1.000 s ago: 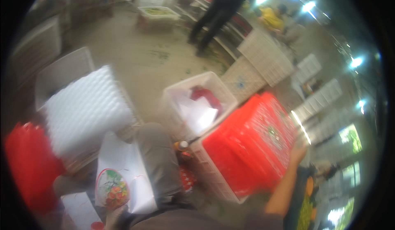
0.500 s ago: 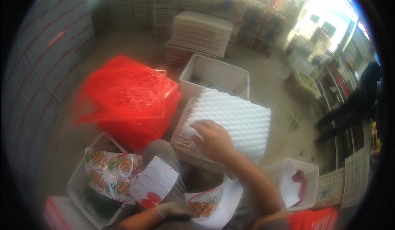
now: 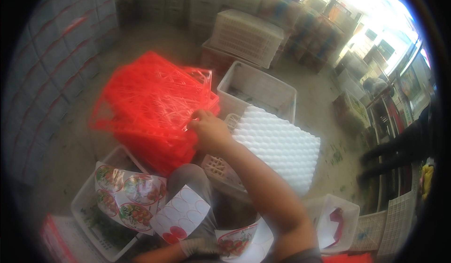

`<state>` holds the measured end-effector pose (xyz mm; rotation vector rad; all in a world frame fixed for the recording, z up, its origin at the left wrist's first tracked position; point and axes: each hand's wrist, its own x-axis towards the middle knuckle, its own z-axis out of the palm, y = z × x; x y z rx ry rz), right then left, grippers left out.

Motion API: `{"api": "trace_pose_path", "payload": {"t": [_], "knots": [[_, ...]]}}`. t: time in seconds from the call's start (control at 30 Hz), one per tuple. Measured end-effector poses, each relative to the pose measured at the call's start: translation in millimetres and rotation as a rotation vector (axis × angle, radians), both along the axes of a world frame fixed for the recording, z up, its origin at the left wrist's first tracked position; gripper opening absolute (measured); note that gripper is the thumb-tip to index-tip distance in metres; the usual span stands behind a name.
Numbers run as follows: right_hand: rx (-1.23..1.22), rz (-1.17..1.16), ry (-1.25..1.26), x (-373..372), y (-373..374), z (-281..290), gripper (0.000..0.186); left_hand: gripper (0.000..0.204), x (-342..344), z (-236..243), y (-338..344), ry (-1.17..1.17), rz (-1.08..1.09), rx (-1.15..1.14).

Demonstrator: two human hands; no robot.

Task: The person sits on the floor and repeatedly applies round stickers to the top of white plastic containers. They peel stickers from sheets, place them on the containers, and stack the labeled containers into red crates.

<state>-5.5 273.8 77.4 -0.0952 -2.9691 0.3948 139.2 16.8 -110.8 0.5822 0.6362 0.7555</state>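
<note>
At the right edge of a red openwork plastic stack (image 3: 155, 98), my right hand (image 3: 210, 130) has its fingers bent and closed on the rim of a red tray. Their tips are partly lost against the red. My left hand (image 3: 202, 247), in a pale glove, is low in front of me beside a printed label sheet (image 3: 237, 242); its fingers are hidden. Across my lap lie a white sheet with round outlines and red dots (image 3: 181, 213) and a glossy sheet of round food labels (image 3: 131, 195). A white bumpy tray stack (image 3: 277, 143) sits right of my forearm.
A pale crate (image 3: 218, 166) supports the white trays. Beyond it stand a white tub (image 3: 256, 86) and stacked crates (image 3: 246, 35). A bin with greenery (image 3: 105, 225) is at left. Another white bin (image 3: 345, 216) holds something dark red. A person's dark-clothed legs (image 3: 390, 155) show at right.
My right hand has moved left from the white tray stack to the edge of the red stack. The view has shifted slightly; my left hand stays by the label sheet.
</note>
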Motion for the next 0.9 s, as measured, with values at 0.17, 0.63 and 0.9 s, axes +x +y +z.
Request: {"api": "trace_pose_path", "payload": {"t": [0.17,0.63,0.9], "knots": [[-0.143,-0.128,0.383,84.7,14.0,14.8,0.039,0.049,2.5,-16.1,-4.7,0.052,-0.030,-0.065],[-0.110,-0.819,0.087,362.2,62.0,-21.7,0.042,0.050,-0.9,1.7,1.8,-0.059,0.055,-0.042],[0.044,-0.695,-0.015,372.4,81.5,-59.4,0.043,0.044,-4.4,18.6,6.2,0.035,0.072,-0.005]]}}
